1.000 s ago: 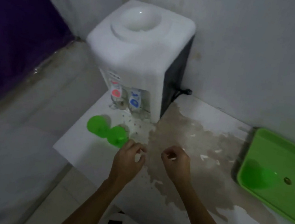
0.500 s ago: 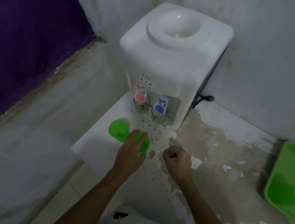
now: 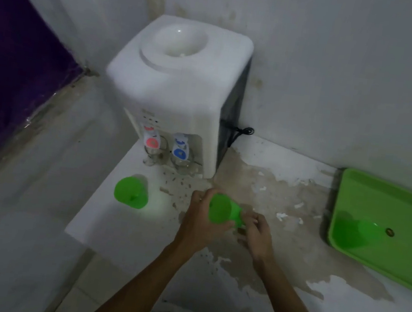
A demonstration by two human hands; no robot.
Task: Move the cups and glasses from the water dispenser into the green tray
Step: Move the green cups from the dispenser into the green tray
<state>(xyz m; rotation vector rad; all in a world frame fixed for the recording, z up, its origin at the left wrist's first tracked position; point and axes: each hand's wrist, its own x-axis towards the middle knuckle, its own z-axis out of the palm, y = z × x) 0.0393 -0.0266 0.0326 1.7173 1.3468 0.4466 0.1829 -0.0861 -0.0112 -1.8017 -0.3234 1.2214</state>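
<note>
a green cup (image 3: 221, 209) lies tilted on its side above the counter (image 3: 121, 223), gripped by the left hand (image 3: 201, 221) at its mouth and the right hand (image 3: 257, 232) at its base. a second green cup (image 3: 131, 192) stands near the water dispenser (image 3: 177, 85), two glasses (image 3: 155, 151) under its taps. the green tray (image 3: 385, 228) sits well apart, rightward.

A white water dispenser (image 3: 179, 91) with a black side panel is shown at upper centre; one tap is marked red (image 3: 152, 141), the other blue (image 3: 180, 150). Two bright green cups are seen, one at lower left (image 3: 131, 192) and one at centre (image 3: 224, 209). A bright green tray (image 3: 391, 205) is placed at right. The white counter (image 3: 121, 226) is blotched brown where its coating is peeled. A purple surface (image 3: 15, 55) fills the left edge.
</note>
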